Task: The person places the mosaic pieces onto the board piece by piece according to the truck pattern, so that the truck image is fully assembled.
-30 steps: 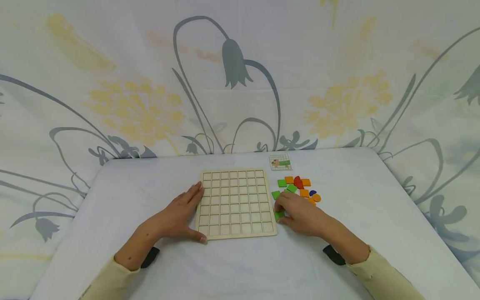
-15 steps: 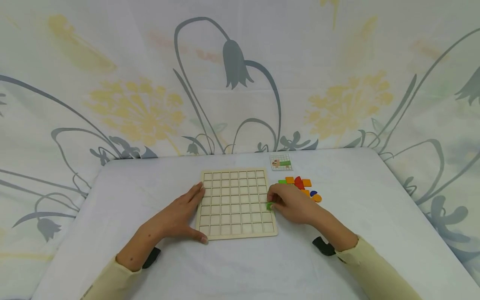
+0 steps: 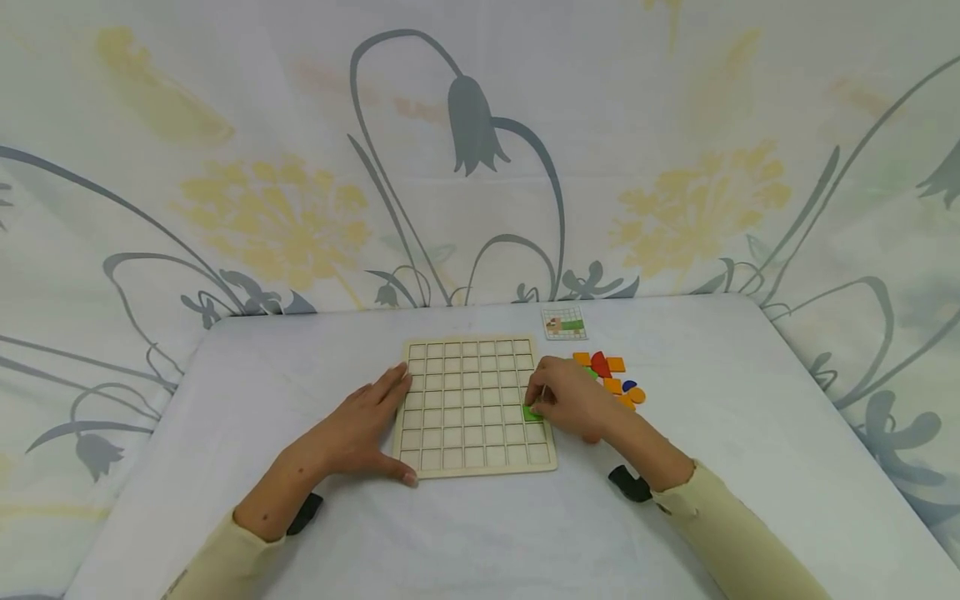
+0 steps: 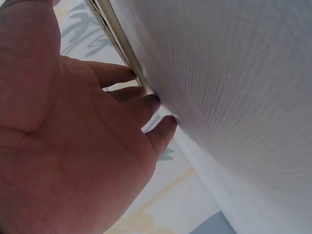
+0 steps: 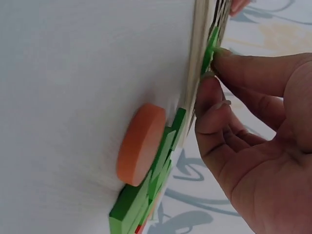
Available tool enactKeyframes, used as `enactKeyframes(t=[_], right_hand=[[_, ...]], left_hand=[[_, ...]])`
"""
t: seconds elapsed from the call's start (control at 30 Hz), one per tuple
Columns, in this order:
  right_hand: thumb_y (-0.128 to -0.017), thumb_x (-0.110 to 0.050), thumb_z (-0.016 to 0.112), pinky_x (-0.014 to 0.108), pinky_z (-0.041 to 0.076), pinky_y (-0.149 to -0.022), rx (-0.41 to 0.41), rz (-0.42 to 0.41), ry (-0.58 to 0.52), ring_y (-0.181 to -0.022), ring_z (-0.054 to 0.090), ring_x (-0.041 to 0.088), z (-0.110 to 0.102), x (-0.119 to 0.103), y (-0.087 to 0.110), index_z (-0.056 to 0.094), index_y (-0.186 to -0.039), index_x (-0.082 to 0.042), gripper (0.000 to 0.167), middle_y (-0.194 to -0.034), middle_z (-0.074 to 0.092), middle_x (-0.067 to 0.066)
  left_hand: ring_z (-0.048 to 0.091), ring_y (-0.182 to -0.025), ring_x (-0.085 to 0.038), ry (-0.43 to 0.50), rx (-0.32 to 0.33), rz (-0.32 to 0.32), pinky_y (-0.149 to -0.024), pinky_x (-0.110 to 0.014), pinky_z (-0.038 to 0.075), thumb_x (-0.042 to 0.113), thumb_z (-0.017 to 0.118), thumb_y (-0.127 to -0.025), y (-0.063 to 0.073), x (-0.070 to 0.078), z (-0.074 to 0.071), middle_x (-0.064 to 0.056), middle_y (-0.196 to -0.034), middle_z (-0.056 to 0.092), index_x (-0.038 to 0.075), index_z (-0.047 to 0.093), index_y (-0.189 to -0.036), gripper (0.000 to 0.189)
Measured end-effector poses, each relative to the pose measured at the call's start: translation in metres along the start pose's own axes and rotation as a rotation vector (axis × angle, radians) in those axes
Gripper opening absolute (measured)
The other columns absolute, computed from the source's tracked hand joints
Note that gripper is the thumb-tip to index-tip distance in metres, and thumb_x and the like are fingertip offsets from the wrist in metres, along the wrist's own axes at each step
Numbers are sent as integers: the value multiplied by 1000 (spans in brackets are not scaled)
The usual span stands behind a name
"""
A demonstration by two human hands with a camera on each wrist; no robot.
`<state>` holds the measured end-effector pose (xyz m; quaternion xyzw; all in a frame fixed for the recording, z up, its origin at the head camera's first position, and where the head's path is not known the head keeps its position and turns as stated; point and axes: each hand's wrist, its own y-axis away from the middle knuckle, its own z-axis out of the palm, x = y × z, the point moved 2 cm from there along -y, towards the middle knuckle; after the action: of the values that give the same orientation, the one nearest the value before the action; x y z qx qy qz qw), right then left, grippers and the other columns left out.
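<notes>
A wooden grid board [image 3: 472, 408] lies on the white-covered table. My left hand [image 3: 360, 429] rests along its left edge, fingers extended and thumb at the lower left corner; the left wrist view shows the fingertips [image 4: 151, 102] against the board's side. My right hand [image 3: 576, 400] pinches a green square tile [image 3: 532, 413] at a cell of the rightmost column. In the right wrist view this green tile [image 5: 209, 54] stands slightly tilted between thumb and finger, at the board's surface. More green tiles [image 5: 129, 207] lie beside the board, mostly hidden under my right hand in the head view.
Right of the board lie several orange square tiles [image 3: 616, 365], a red piece [image 3: 600, 365], a blue half-round [image 3: 629, 386] and an orange disc [image 3: 636, 395]. An orange-brown rounded piece [image 5: 139, 146] sits near the green tiles. A picture card [image 3: 565, 323] lies behind them.
My right hand has picked a green square tile off the table and carried it left and slightly up onto the board's rightmost column. My left hand has stayed at the board's edge.
</notes>
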<state>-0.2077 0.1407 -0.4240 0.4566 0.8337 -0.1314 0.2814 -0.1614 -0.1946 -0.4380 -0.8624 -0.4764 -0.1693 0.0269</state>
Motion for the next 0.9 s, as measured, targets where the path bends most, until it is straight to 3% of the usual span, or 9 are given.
enactKeyframes(t=[0.23,0.4,0.77,0.9], right_hand=[[-98,-1,73,30,52,-76,63,15,37,-83,58,14,-10,11,1,79,-98,-11,12,-94,65,-3],[-95,-1,76,32,53,-75,108,-23,92,-82,61,15,-21,28,3,79,-103,-6,10,-97,70,1],[-88,-6,85,39,52,-85,53,-34,90,-92,61,20,-26,38,6,76,-101,-7,15,-102,64,2],[-91,-3,82,38,52,-81,47,-8,24,-87,60,18,-26,37,5,69,-98,-8,15,-96,65,1]], left_hand=[[23,-160,-41,6,0,-6,-124,-62,29,72,90,-69,-1,0,0,-24,-175,13,-7,22,-166,142],[22,-160,-40,13,-4,-10,-124,-62,28,72,89,-69,-1,0,0,-24,-175,13,-6,21,-166,142],[22,-161,-40,25,-6,-17,-125,-62,27,69,91,-68,-1,-1,1,-23,-176,12,-6,20,-166,143],[21,-161,-40,28,-8,-15,-125,-61,27,69,91,-69,-1,-1,1,-23,-176,11,-6,20,-166,142]])
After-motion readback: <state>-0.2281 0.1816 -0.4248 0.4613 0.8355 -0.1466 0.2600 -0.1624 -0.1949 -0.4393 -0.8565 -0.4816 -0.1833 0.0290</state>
